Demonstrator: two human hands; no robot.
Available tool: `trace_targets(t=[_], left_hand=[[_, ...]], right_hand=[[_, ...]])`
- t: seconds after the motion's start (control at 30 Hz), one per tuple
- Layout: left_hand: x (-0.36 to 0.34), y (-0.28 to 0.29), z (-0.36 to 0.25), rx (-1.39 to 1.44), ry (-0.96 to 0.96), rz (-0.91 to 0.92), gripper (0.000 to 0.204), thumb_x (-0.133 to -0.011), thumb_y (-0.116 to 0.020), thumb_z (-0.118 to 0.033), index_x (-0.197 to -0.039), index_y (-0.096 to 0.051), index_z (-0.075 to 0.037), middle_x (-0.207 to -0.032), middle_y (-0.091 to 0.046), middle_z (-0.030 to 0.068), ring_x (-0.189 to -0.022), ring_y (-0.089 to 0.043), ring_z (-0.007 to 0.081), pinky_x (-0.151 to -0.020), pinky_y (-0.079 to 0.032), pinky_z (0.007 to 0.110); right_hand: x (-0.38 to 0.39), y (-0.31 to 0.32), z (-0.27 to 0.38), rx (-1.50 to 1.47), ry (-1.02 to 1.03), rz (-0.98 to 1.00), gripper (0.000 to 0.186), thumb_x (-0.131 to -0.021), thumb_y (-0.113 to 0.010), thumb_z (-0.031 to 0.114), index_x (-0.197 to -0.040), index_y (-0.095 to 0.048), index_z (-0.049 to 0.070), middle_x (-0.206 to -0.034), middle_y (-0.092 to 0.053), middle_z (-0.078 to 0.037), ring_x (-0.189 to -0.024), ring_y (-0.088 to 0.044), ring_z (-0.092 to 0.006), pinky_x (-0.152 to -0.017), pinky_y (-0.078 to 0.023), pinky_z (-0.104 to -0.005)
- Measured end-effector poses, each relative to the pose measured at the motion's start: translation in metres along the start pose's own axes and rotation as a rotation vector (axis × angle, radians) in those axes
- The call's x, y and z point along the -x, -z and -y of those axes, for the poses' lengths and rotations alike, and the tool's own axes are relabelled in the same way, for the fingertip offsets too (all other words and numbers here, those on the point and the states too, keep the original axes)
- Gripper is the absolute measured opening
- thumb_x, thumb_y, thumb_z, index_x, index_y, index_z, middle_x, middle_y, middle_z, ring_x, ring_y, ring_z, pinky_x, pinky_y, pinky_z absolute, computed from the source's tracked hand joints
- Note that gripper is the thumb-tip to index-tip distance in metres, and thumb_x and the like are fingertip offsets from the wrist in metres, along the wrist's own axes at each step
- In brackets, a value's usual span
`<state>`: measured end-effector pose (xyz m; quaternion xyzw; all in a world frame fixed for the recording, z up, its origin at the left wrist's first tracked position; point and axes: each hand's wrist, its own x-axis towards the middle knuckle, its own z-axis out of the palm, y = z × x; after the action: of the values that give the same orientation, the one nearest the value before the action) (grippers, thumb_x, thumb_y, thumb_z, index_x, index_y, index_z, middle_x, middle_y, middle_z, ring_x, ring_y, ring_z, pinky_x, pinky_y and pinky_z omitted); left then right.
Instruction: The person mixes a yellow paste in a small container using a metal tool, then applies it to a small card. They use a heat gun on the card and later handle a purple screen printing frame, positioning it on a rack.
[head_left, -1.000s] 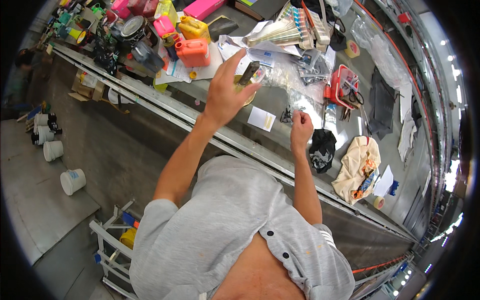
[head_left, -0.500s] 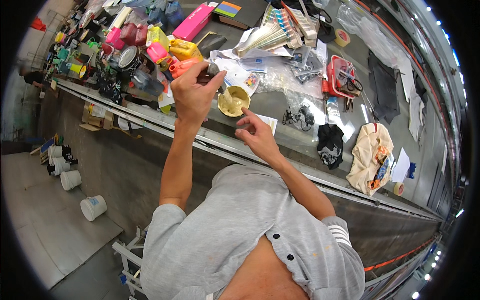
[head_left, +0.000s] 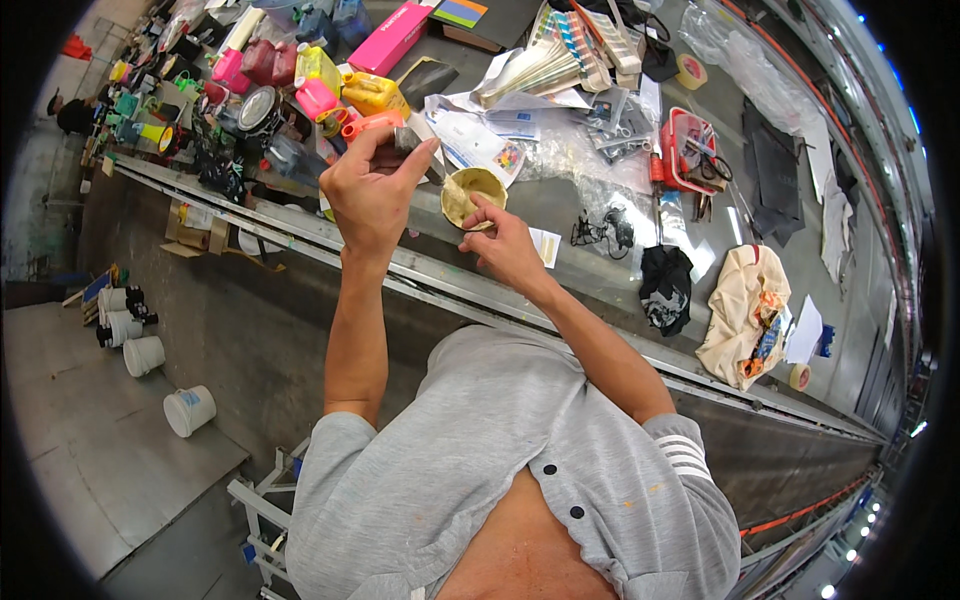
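Pinched in my left hand (head_left: 368, 195) is a dark-handled tool (head_left: 424, 158), its lower end in a round cup (head_left: 493, 188) of pale yellow paste, on the table. My right hand (head_left: 502, 247) has its curled fingers on the cup's near rim. Beside it lies a white card (head_left: 546, 247) with yellow marks, partly behind that hand. Papers (head_left: 477, 147) lie just beyond the cup.
Jerrycans (head_left: 370, 92) crowd the back left. Colour fans (head_left: 560, 70), a red basket (head_left: 687, 135), a black bag (head_left: 664, 285) and beige cloth (head_left: 740, 320) lie rightward. White buckets (head_left: 187, 410) stand on the floor left. A person (head_left: 72, 115) is at the far left.
Since a second ago my left hand has moved leftward with the tool, bringing the cup into view. My right hand has moved left to the cup's rim.
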<state>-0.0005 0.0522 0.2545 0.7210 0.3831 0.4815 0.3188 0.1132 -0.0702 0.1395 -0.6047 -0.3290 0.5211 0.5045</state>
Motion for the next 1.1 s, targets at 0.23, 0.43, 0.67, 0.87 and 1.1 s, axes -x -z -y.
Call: trace_targets(t=[0.23, 0.43, 0.67, 0.87, 1.1], left_hand=[[0.001, 0.0, 0.001, 0.008, 0.025, -0.004, 0.026, -0.068, -0.081, -0.009, -0.085, -0.064, 0.003, -0.065, -0.067, 0.0072, -0.058, -0.063, 0.009, -0.055, -0.049, 0.023], [0.011, 0.001, 0.011, 0.037, 0.06, -0.004, 0.025, -0.069, -0.08, -0.008, -0.085, -0.064, 0.003, -0.069, -0.068, 0.0079, -0.06, -0.064, 0.0098, -0.057, -0.049, 0.023], [0.031, 0.011, 0.033, -0.046, 0.025, -0.192, 0.022, -0.075, -0.074, -0.003, -0.093, -0.062, 0.002, -0.085, -0.063, 0.0047, -0.071, -0.055, 0.0102, -0.067, -0.047, 0.026], [0.134, 0.009, 0.002, 0.148, -0.306, 0.227, 0.007, -0.073, -0.063, -0.001, -0.078, -0.058, -0.001, -0.081, -0.058, 0.0106, -0.079, -0.056, 0.0263, -0.069, -0.046, 0.035], [0.207, -0.085, 0.092, -0.399, -0.004, 1.033, 0.076, -0.074, -0.069, -0.046, -0.134, -0.042, -0.007, -0.144, -0.03, 0.0181, -0.134, -0.027, 0.0338, -0.102, -0.026, 0.061]], right_hand=[[0.005, -0.004, 0.002, 0.012, 0.012, -0.014, 0.015, -0.077, -0.056, 0.003, -0.091, -0.057, -0.002, -0.144, -0.035, -0.02, -0.081, -0.067, -0.0137, -0.05, -0.048, -0.0232], [0.029, 0.03, 0.006, -0.389, 0.116, -0.126, 0.016, -0.078, -0.051, -0.002, -0.093, -0.057, 0.0, -0.132, -0.048, -0.022, -0.085, -0.067, -0.0236, -0.052, -0.05, -0.0235], [0.052, 0.095, -0.063, -0.586, 0.016, -0.346, 0.024, -0.075, -0.049, -0.002, -0.098, -0.055, -0.003, -0.1, -0.063, -0.014, -0.083, -0.065, -0.0206, -0.069, -0.051, -0.0272], [0.047, 0.103, -0.133, -0.259, 0.037, -0.325, 0.036, -0.071, -0.046, -0.007, -0.106, -0.05, -0.001, -0.104, -0.058, -0.012, -0.096, -0.06, -0.0199, -0.085, -0.048, -0.0309], [0.051, 0.083, -0.148, -0.264, 0.068, -0.316, 0.042, -0.07, -0.044, -0.009, -0.11, -0.042, 0.003, -0.13, -0.039, -0.015, -0.112, -0.05, -0.0227, -0.092, -0.046, -0.037]])
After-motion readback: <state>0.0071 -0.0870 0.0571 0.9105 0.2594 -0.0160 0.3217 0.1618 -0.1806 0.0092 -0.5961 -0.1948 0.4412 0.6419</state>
